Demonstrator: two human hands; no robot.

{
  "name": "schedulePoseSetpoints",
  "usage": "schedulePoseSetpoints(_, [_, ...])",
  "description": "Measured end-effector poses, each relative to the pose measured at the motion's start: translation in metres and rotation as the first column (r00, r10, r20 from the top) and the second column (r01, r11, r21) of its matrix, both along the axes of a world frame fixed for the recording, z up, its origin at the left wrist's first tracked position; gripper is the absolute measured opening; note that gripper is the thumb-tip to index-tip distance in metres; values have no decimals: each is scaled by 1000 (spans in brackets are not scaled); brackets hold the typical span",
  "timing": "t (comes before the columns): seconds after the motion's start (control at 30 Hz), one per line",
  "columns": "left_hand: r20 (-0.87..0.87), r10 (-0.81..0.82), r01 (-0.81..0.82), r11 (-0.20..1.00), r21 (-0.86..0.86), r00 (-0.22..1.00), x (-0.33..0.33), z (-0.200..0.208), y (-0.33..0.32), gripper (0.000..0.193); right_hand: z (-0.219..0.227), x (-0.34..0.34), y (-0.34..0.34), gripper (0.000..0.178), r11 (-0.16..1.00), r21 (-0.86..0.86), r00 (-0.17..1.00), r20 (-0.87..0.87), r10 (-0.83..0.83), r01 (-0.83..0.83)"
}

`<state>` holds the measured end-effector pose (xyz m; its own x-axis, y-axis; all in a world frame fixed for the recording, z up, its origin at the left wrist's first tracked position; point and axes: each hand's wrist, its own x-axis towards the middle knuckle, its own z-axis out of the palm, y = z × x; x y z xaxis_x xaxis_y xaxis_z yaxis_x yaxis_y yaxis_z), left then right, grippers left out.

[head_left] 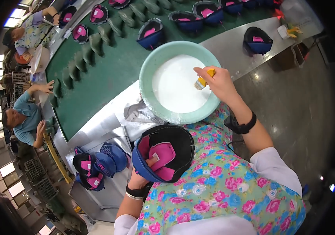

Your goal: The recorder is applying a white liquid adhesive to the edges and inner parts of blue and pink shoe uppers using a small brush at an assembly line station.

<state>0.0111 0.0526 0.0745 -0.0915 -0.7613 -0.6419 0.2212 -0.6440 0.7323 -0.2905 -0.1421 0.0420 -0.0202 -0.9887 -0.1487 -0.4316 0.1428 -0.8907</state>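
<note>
A blue shoe upper (pixel 146 164) with black edging and pink lining rests in my left hand (pixel 138 179), its opening facing up. The thumb lies over a small white label inside, and the fingers wrap the outside. Above the light-green basin (pixel 147 74) my right hand (pixel 219 80) is closed on a paintbrush (pixel 202 80) with a yellow handle and pale bristles. The bristles point down toward the white liquid (pixel 175 88) in the basin. Whether they touch it I cannot tell.
A green conveyor belt (pixel 97 84) carries rows of dark green shoe lasts (pixel 97 43) and several uppers. One upper (pixel 258 41) sits on the metal ledge at right. More uppers (pixel 105 162) pile up in the metal tray at left. Two co-workers (pixel 28 113) are across the belt.
</note>
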Motion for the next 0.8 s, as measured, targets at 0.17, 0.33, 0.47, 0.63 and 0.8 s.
schedulePoseSetpoints(0.17, [-63,141,-136,988,80,988,-13,-3,-6,45,-66,-9,6,27,970,-190,979,-163,123,-153])
schedulePoseSetpoints(0.33, [-352,282,-319,947,-48,892,-17,-37,-19,24,-41,6,1,20,966,-221,978,-190,91,-133])
schedulePoseSetpoints(0.47, [-322,389,-390,919,65,863,-15,-49,-43,42,32,23,7,20,944,-298,989,8,147,-138])
schedulePoseSetpoints(0.63, [-286,299,-324,945,-41,910,-33,-45,-62,44,50,61,14,19,858,-376,834,292,468,-350])
schedulePoseSetpoints(0.8, [-159,273,-294,947,-127,949,-37,-32,-69,57,19,41,7,16,921,-295,941,143,305,-254])
